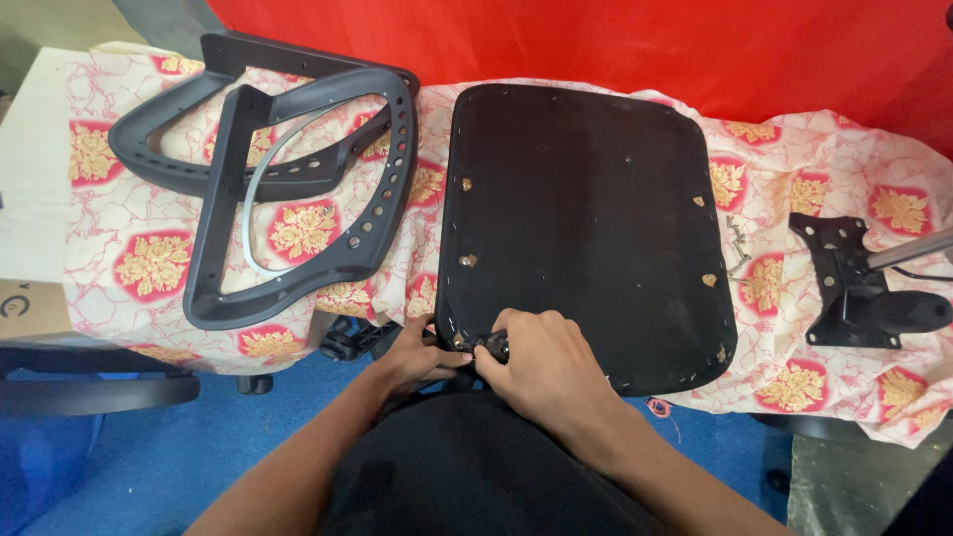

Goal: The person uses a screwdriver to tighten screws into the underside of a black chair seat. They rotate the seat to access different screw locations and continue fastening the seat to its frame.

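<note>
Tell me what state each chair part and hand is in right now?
Seat pad: upside down, flat on the cloth.
Back frame: lying flat, detached.
Bracket: lying loose, unattached.
Screws: loose beside the pad.
Left hand: at the pad's near edge.
Right hand: closed on a small black part.

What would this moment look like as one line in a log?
left hand: on seat edge | right hand: gripping small black part | seat panel: underside up | table

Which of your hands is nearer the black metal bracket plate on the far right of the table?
Right. The right hand is at the seat pan's near edge, toward the bracket plate; the left hand sits farther left.
</note>
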